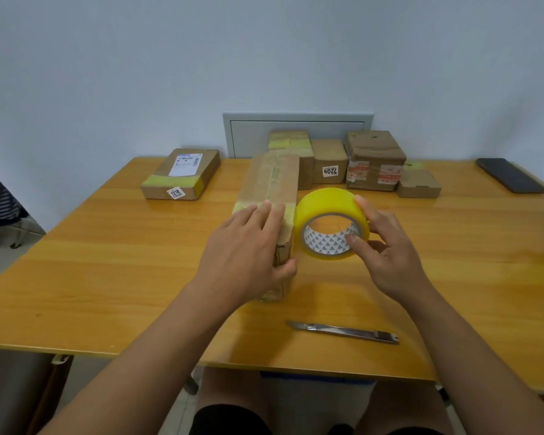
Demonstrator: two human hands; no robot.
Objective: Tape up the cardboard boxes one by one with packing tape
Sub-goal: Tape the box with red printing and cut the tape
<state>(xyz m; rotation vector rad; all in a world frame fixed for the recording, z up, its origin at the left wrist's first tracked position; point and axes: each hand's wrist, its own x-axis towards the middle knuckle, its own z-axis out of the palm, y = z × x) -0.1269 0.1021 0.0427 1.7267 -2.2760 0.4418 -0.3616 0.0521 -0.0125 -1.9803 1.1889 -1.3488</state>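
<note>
Cardboard long box (pixel 272 180), centre of wooden table (pixel 107 246), lengthwise away from viewer; pinned by left hand (pixel 248 249), fingers flat on top, thumb curled at near corner, probably steadying it for taping; yellow tape roll (pixel 332 222) just right of box, gripped by right hand (pixel 387 246), thumb in core; tape's free end not discernible; box's near end hidden under hand; utility knife (pixel 343 332) near front edge, likely for cutting.
</note>
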